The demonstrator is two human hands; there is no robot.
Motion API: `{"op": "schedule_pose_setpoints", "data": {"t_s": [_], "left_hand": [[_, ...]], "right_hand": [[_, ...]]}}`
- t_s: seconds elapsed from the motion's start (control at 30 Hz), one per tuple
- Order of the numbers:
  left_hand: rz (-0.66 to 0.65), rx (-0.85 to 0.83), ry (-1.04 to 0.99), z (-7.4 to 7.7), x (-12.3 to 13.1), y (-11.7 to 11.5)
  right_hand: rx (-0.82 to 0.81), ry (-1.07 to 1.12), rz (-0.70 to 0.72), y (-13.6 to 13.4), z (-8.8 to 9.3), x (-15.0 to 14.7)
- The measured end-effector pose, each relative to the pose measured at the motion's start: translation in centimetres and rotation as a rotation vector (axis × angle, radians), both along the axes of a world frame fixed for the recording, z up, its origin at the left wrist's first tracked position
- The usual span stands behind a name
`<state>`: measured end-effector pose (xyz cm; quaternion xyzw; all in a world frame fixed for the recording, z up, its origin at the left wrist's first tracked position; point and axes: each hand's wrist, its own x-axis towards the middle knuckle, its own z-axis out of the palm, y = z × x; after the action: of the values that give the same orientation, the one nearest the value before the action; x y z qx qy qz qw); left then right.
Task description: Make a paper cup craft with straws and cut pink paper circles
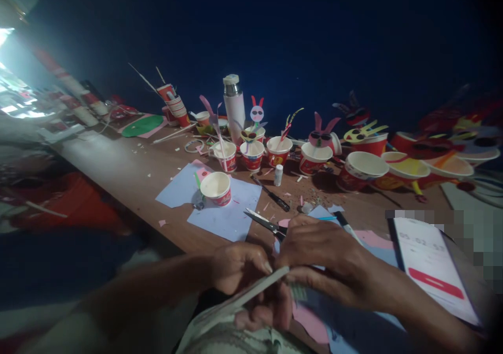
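My left hand point(238, 266) and my right hand point(320, 252) meet at the near edge of the wooden table point(118, 168). Both are closed in a pinch on a strip of white paper point(251, 294) that slants down to the left between them. Pink paper point(310, 322) and pale blue sheets lie under my hands. Scissors point(265, 222) rest on the table just beyond my fingers. A red paper cup point(216, 188) stands on a blue sheet point(223, 215) further out.
A row of red paper cups with paper animal faces point(322, 150) lines the back of the table, with a white flask point(234, 108) behind. A black pen point(273, 194), a small glue bottle point(278, 175), a green paper disc point(142, 125) and a phone with a red button point(432, 270) lie about.
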<state>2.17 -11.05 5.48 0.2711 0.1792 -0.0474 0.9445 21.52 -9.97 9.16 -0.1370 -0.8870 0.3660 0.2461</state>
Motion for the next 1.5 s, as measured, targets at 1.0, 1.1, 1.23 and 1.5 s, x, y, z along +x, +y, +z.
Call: {"op": "schedule_pose_setpoints", "data": {"t_s": [1.0,1.1,1.23,1.5], "left_hand": [[0.74,0.944,0.581,2.1,0.4,1.6],[0.739,0.969,0.566,1.8,0.3,1.8],[0.75,0.984,0.557,1.5,0.3,1.7],[0.743,0.905,0.569,1.3,0.3,1.6]], "right_hand": [[-0.396,0.05,-0.539,1.3,-2.3,-1.3],[-0.441,0.096,-0.525,1.3,-2.7,-1.5],[-0.468,0.149,-0.545,1.4,-3.2,-1.8],[-0.452,0.169,-0.579,1.6,-4.0,-2.0]]}}
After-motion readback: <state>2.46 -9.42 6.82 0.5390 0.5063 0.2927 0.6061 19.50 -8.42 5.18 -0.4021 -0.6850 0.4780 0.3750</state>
